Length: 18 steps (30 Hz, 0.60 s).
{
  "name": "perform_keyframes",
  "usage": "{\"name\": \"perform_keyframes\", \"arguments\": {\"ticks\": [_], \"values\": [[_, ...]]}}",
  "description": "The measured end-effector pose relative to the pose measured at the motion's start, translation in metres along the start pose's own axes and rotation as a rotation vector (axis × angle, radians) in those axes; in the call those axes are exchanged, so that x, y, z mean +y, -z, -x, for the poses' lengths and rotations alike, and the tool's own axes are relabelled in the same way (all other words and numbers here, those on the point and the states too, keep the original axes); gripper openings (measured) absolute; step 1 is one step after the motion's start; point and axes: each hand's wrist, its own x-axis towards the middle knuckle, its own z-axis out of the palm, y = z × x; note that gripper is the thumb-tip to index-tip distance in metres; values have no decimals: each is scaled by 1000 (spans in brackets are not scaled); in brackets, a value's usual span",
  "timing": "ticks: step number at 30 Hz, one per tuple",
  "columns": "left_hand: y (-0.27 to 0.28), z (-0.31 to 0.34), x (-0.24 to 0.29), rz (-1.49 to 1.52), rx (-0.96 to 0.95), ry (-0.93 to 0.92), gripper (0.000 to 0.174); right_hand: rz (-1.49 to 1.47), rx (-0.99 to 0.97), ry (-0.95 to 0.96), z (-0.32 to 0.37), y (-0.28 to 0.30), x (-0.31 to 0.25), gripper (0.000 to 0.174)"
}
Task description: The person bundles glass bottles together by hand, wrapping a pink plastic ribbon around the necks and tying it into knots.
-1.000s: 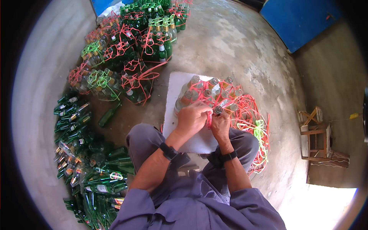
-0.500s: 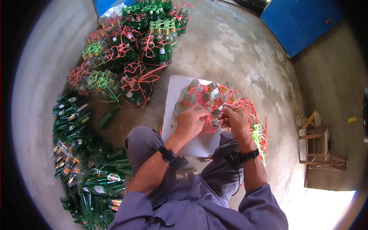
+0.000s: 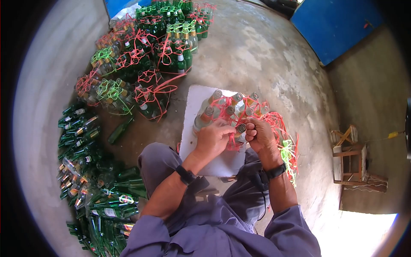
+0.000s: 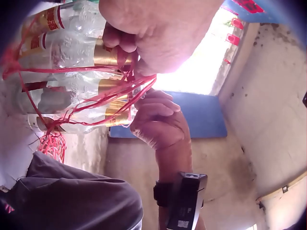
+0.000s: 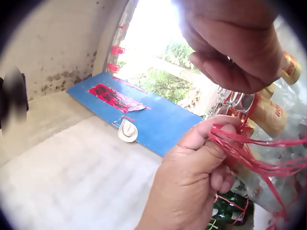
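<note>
A group of clear glass bottles (image 3: 208, 112) with gold neck labels stands on a white board (image 3: 192, 143), laced together round the necks with red plastic string (image 4: 91, 103). My left hand (image 3: 212, 138) is at the near side of the group. Between its thumb and forefinger it pinches a bundle of red strands, seen plainly in the right wrist view. At the neck of the nearest bottle (image 3: 241, 128), my right hand (image 3: 262, 136) has its fingers curled, thumb against forefinger, at the string. Its fingertips are partly hidden.
Loose red string (image 3: 278, 124) and a light green bundle (image 3: 287, 154) lie right of the board. Tied groups of bottles (image 3: 113, 92) stand at the left, above a heap of loose green bottles (image 3: 113, 210). A wooden stool (image 3: 352, 160) is by the right wall.
My right hand moved up and right from below the front bottle's neck to beside it, its fingers now curled closer. My left hand keeps its pinch and has shifted slightly downward.
</note>
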Motion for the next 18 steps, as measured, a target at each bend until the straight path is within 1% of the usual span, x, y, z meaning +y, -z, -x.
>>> {"name": "perform_keyframes", "arguments": {"ticks": [2, 5, 7, 8, 12, 14, 18], "values": [[0, 1, 1, -57, 7, -44, 26, -13, -1, -4, -1, 2, 0, 14], [1, 1, 2, -135, 25, -82, 27, -56, -24, -18, -2, 2, 0, 14], [1, 1, 3, -143, 20, -85, 27, -183, -138, -106, -6, 10, -1, 15], [1, 1, 3, -151, 16, -88, 27, -184, -137, -107, -5, 10, -2, 15], [2, 0, 6, -161, 13, -80, 27, -225, -191, -135, -2, 10, -3, 16], [-1, 0, 2, -66, 25, -17, 26, -239, -215, -148, -1, 11, -3, 17], [-4, -1, 0, -19, 39, 16, 26, -236, -265, -140, 3, 11, -2, 21]]}}
